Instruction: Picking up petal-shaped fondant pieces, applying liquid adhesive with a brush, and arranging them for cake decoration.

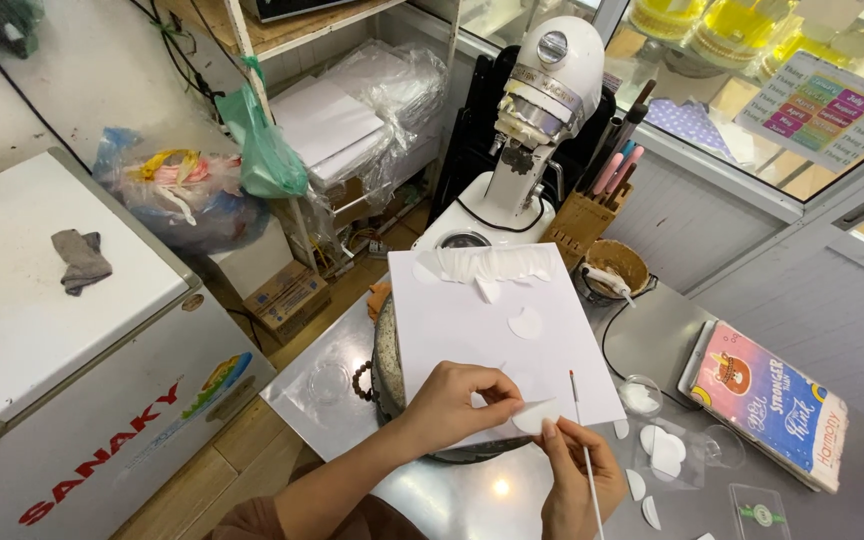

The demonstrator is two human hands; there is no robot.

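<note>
My left hand [452, 400] pinches a thin white petal-shaped piece [535, 417] over the near edge of a white paper sheet [472, 315]. My right hand [577, 480] touches the same piece from below and holds a thin white stick with a red tip [582, 430] upright between its fingers. A white round piece [526, 322] and a ruffled white strip [487, 263] lie on the sheet. The sheet rests on a round turntable [386, 360].
A white stand mixer [537, 110] stands behind the sheet, beside a wooden tool block [580, 218]. Loose white petal pieces [662, 450] and small clear bowls [640, 393] lie on the steel table [452, 500]. A colourful box [767, 400] is on the right, a white chest freezer [62, 330] on the left.
</note>
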